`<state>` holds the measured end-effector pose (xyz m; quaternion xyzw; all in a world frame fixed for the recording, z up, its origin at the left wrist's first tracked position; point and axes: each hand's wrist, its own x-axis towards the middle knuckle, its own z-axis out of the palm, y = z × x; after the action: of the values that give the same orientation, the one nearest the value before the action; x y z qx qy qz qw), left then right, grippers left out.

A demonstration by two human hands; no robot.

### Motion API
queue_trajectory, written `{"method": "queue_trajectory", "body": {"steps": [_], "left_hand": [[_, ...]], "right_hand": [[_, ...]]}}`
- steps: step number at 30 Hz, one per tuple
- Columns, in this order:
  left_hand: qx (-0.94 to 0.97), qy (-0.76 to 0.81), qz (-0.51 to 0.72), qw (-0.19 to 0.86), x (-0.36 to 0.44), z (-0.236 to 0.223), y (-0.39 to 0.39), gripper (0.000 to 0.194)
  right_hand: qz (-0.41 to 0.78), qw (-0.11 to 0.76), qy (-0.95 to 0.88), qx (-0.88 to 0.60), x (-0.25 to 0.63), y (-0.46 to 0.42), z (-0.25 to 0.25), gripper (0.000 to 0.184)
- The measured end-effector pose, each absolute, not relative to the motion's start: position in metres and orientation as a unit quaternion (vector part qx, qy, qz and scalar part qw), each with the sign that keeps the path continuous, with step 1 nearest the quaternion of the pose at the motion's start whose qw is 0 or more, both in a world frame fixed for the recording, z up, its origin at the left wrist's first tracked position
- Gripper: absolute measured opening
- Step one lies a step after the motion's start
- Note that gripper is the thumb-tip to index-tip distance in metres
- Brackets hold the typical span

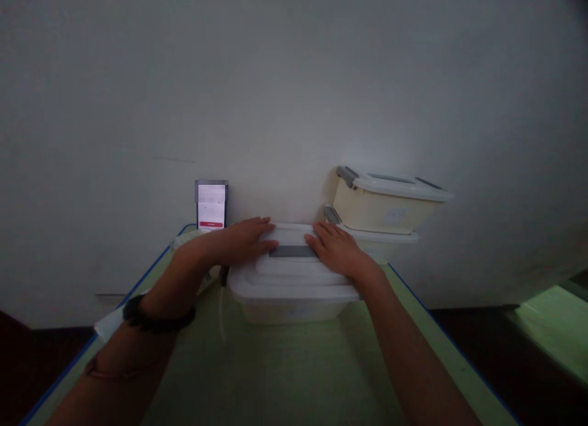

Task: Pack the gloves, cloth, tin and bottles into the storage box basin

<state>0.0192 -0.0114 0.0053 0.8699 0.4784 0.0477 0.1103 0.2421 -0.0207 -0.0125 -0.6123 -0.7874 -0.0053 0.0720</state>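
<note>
The fingers of the left hand (250, 239) and right hand (337, 248) lie flat and loose, gripping nothing, on the white lid (294, 270). The storage box (294, 311) sits under them on the desk (275, 377), its long side running from hand to hand.

Your left hand (248, 239) and right hand (337, 248) lie palms down, slightly apart, fingers angled inward, forearms reaching forward.

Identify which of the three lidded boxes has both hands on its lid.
The front box, under the left hand and right hand; the upper box and lower box stacked at right are untouched.
</note>
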Motion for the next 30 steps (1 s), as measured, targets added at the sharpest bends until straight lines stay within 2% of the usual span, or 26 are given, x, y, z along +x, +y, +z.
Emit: {"method": "queue_trajectory", "body": {"steps": [6, 14, 24, 30], "left_hand": [[0.83, 0.54, 0.01, 0.142, -0.015, 0.031, -0.027, 0.088], [0.831, 0.528, -0.039, 0.172, 0.004, 0.033, -0.032, 0.105], [0.834, 0.518, -0.033, 0.189, 0.0, 0.033, -0.029, 0.103], [0.822, 0.527, 0.038, 0.21, -0.021, 0.03, -0.017, 0.062]], "right_hand": [[0.025, 0.074, -0.794, -0.603, 0.241, -0.022, -0.006, 0.083], [0.047, 0.056, -0.802, -0.593, 0.242, -0.011, -0.004, 0.089], [0.033, 0.067, -0.814, -0.576, 0.244, -0.009, -0.013, 0.088], [0.034, 0.063, -0.825, -0.561, 0.249, -0.007, -0.014, 0.089]]}}
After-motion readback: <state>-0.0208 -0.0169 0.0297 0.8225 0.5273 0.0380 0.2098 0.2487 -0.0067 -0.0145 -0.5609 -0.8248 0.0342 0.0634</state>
